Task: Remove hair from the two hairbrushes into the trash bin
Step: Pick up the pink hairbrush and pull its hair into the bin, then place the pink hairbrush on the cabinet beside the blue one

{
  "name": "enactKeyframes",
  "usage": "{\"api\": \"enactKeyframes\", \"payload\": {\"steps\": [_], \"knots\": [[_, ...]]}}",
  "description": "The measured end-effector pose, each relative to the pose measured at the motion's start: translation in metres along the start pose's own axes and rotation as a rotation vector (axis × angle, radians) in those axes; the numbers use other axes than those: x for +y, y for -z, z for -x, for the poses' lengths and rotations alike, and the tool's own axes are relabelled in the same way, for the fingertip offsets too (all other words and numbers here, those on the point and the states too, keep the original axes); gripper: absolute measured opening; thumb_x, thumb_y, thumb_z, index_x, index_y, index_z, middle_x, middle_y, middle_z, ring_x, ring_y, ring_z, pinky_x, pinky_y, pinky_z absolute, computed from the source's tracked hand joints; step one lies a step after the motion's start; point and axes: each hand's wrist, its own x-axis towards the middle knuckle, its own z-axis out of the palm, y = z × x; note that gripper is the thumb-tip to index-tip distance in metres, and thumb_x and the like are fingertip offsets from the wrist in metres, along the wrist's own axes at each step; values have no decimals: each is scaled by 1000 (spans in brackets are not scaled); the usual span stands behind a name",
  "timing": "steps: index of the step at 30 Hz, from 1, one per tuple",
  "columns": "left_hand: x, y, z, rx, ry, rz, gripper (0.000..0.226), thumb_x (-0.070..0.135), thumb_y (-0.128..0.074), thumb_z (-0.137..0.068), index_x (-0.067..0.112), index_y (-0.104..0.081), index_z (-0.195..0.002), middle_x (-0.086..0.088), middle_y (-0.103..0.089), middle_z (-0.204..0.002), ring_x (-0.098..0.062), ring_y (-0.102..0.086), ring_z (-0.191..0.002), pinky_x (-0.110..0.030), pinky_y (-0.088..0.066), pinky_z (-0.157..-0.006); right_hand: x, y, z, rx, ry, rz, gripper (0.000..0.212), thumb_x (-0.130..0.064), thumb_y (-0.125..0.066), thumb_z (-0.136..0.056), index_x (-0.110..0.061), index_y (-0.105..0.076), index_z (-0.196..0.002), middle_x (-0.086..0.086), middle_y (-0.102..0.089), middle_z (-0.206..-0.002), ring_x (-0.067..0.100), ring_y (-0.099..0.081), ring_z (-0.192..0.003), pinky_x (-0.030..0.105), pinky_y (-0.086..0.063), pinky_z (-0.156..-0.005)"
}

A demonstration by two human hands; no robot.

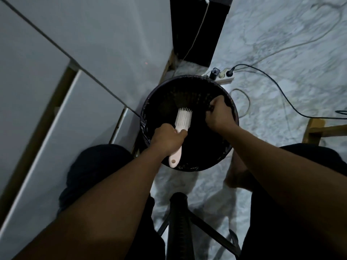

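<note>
Your left hand [167, 136] is clenched around the handle of the pale hairbrush [181, 128], and the bristle head juts out beyond your fingers over the open mouth of the trash bin [150, 102]. Your right hand [218, 114] is bunched into a loose fist just past the brush head, over the far side of the bin. Its fingertips look pinched together, but you cannot tell from here whether any hair is between them; against the black liner it would not show.

The risk is in the release. If you open those fingers while they sit near the rim, loose strands may drift or cling to your skin and land on the marble floor [281, 53] instead. A short pull could also leave hair tangled at the bristle roots. Only one brush is visible; the second is out of sight.
</note>
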Motion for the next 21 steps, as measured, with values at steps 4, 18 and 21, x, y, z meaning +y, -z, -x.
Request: {"api": "enactKeyframes", "payload": {"steps": [4, 18, 21], "knots": [[10, 28, 17, 61, -6, -6, 48, 46, -78, -78, 6, -55, -66, -5, -52, -59, -21, -53, -55, -29, -31, -46, -30, 28, 21, -337, 77, 279, 37, -13, -65, -88, -3, -61, -124, 19, -64, -121, 33, -62, -105, 35, -48, -78], [141, 160, 153, 457, -340, -249, 47, 53, -66, -78, 10, -51, -91, -12, -60, -94, -35, -63, -87, -32, -44, -67, -174, 208, 160, -124, 333, 223, 22, -27, -62, -94, -10, -67, -106, 16, -73, -103, 31, -73, -96, 37, -59, -70], [172, 194, 193, 542, -408, -269, 49, 58, -61, -75, 12, -52, -90, -7, -57, -84, -31, -62, -79, -33, -46, -65, -207, 243, 199, -42, 396, 245, 25, -24, -63, -93, -7, -67, -111, 18, -75, -105, 33, -74, -95, 41, -61, -75]]}}
